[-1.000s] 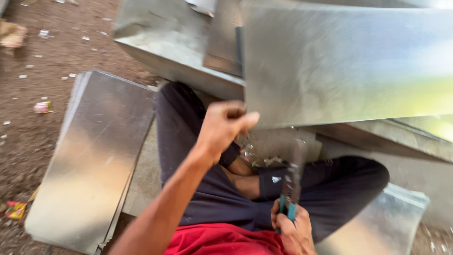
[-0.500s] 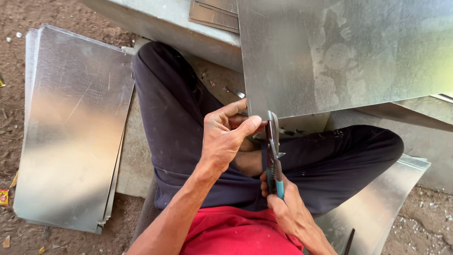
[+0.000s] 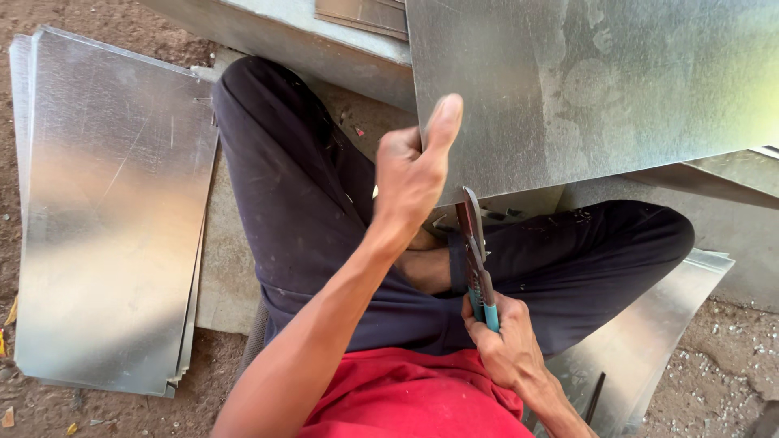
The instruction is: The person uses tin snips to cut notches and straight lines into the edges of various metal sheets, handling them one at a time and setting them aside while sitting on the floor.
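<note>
My left hand (image 3: 412, 166) grips the near left edge of a large galvanised metal sheet (image 3: 600, 89), thumb pointing up along the edge. My right hand (image 3: 501, 345) holds tin snips (image 3: 475, 251) with teal handles. The snips' blades point up and meet the sheet's lower edge just right of my left hand. I sit cross-legged in dark trousers and a red shirt, with the sheet over my lap.
A stack of flat metal sheets (image 3: 109, 211) lies on the dirt ground at my left. Another sheet (image 3: 649, 341) lies under my right leg. More sheet metal (image 3: 324, 40) sits beyond my knees. Small scraps litter the ground at right.
My left hand has shifted up the sheet's edge, thumb now raised. The snips came up from my lap to the sheet's lower edge. The view steadied and moved closer.
</note>
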